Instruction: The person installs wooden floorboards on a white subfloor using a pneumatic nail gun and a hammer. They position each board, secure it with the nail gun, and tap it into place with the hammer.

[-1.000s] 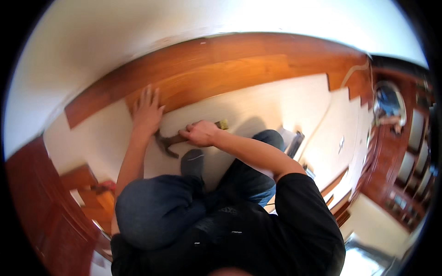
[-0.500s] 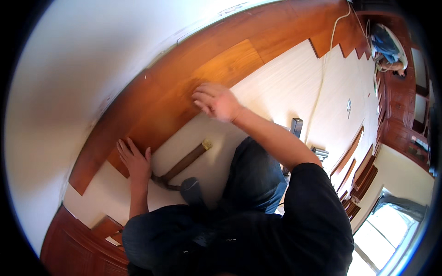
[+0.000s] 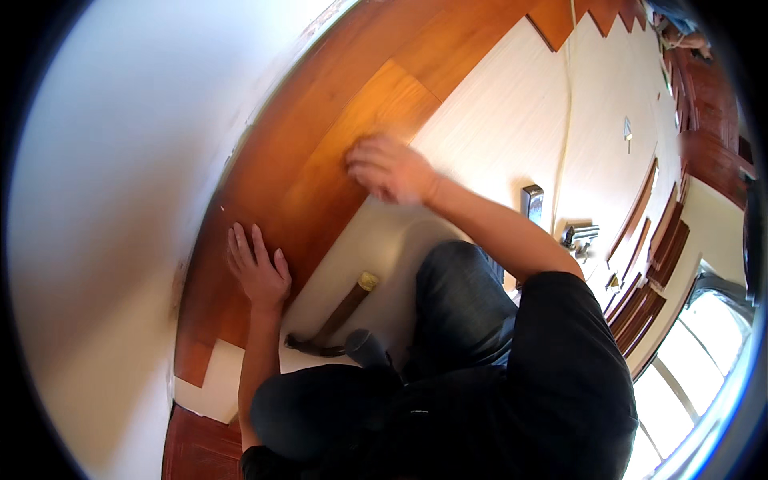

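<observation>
Reddish-brown wooden floorboards [image 3: 296,172] run in rows along the white wall. My left hand [image 3: 260,268] rests open with fingers spread on a floorboard near the lower end of the row. Farther up the same row, my right hand [image 3: 392,170] is at the board's free edge, fingers curled together and blurred by motion. Nothing shows in either hand; the right palm is hidden. A hammer [image 3: 344,312] with a dark handle and yellowish end lies on the pale underlay [image 3: 480,120] between my left hand and my knee.
A black block-shaped object [image 3: 531,202] and a silver metal tool [image 3: 580,234] are right of my right forearm. Loose boards [image 3: 640,320] lie in stacks before a bright window [image 3: 688,392]. A cord [image 3: 569,104] crosses the underlay. Another person [image 3: 684,36] is partly visible at upper right.
The view has turned, so the floor and wall sit differently in the picture. My left hand stays on the floorboard; my right hand stays near the board's edge, still blurred.
</observation>
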Demonstrator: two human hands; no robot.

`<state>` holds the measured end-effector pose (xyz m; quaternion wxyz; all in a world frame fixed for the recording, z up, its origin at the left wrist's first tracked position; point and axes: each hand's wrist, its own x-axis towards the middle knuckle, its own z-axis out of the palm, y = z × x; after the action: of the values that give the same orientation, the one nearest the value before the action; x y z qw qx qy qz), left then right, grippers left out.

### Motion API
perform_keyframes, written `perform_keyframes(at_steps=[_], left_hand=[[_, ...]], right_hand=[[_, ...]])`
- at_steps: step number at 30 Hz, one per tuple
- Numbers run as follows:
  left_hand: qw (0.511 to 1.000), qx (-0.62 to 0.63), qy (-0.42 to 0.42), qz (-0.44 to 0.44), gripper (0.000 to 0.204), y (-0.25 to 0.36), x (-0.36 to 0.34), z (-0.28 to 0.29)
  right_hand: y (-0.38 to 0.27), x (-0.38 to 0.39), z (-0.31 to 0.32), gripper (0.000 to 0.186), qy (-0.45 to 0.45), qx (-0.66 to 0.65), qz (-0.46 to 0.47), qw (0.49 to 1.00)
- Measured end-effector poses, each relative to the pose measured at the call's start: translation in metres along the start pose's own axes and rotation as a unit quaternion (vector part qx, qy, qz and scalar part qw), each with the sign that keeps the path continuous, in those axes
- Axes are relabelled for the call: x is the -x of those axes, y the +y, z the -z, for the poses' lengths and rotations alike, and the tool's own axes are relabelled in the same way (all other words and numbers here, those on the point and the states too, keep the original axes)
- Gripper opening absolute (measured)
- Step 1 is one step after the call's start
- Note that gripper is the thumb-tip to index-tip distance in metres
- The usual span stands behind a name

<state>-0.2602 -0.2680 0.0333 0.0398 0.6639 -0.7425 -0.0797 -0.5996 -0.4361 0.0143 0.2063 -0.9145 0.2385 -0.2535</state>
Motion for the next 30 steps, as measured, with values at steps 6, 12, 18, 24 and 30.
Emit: perform_keyframes(at_steps=[6, 12, 18, 24, 30], left_hand=[[0.997, -0.005, -0.013, -0.070, 0.069, 0.001, -0.033, -0.002], [0.987, 0.021, -0.020, -0.157, 0.080, 0.098, -0.222, 0.002], [0.985, -0.009, -0.042, -0.165, 0.079, 0.118, -0.259, -0.002], [0.987, 0.012, -0.045, -0.156, 0.081, 0.122, -0.260, -0.012], [0.988, -0.004, -0.034, -0.154, 0.076, 0.117, -0.261, -0.012]], right_hand=[[-0.193, 0.031, -0.076, 0.021, -0.318, -0.208, 0.056, 0.923], [-0.231, 0.020, -0.120, 0.023, -0.380, -0.171, 0.062, 0.907], [-0.210, -0.011, -0.008, 0.027, -0.473, -0.161, -0.084, 0.862], [-0.130, 0.002, 0.134, 0.020, -0.475, -0.090, -0.287, 0.827], [-0.120, 0.030, 0.282, 0.042, -0.370, -0.180, -0.536, 0.738]])
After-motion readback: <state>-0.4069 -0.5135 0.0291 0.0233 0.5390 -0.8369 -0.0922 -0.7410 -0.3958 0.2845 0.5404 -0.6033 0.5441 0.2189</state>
